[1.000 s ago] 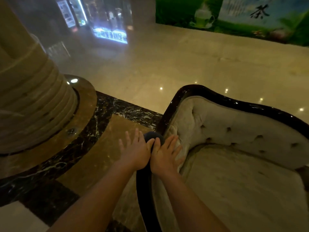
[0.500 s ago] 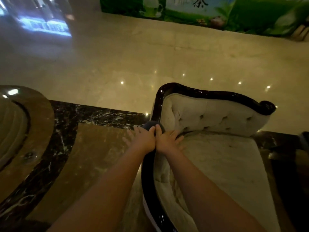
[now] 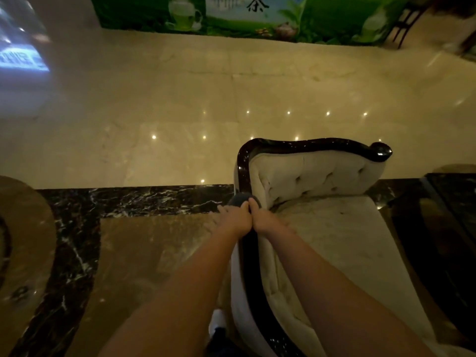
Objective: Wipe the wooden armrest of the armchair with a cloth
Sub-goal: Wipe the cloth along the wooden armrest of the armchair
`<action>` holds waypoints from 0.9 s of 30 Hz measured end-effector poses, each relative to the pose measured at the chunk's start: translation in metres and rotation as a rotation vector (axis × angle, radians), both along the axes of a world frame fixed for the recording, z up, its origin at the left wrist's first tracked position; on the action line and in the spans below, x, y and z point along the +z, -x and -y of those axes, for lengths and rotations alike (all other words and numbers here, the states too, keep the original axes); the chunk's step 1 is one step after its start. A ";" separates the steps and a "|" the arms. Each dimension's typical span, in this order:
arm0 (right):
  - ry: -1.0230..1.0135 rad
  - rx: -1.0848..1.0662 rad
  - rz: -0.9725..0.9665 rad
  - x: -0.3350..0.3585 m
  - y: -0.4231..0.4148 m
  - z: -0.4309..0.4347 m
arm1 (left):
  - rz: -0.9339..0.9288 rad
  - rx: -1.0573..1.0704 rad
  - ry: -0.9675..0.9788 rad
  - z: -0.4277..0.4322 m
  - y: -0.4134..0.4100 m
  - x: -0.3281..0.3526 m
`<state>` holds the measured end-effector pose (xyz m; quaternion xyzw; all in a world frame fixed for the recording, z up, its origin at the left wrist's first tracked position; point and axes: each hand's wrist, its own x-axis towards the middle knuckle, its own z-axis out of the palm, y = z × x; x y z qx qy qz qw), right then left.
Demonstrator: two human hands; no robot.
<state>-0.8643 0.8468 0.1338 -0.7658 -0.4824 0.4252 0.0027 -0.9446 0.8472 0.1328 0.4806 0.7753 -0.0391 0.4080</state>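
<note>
As view swings right, hands (image 3: pixel 251 219) stay pressing cloth (image 3: pixel 239 199), armrest (image 3: pixel 251 266).

Your hands cover most of the cloth (image 3: pixel 242 199); armrest (image 3: pixel 253 287) runs off the bottom edge; top-right corner is motion-blurred.

Dark grey cloth (image 3: pixel 240 199) bunched on glossy dark wooden armrest (image 3: pixel 251 276) — partly hidden.

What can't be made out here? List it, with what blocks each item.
Head view only:
- Cloth: mostly hidden under the left hand and right hand; only a dark edge shows.
- Armrest: the stretch under the hands is covered; its near end is cut off by the bottom edge.
- Dirt on the armrest: too dim to tell.
</note>
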 end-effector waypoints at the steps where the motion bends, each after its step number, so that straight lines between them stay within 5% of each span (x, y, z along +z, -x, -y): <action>1: 0.001 0.015 0.008 -0.003 0.001 -0.016 | -0.008 -0.060 0.010 -0.016 0.002 -0.002; 18: 0.140 0.016 0.022 0.007 0.007 -0.092 | -0.051 -0.215 0.064 -0.100 0.018 0.022; 27: 0.146 -0.161 -0.088 -0.012 0.004 -0.134 | -0.002 -0.164 0.075 -0.149 0.019 0.011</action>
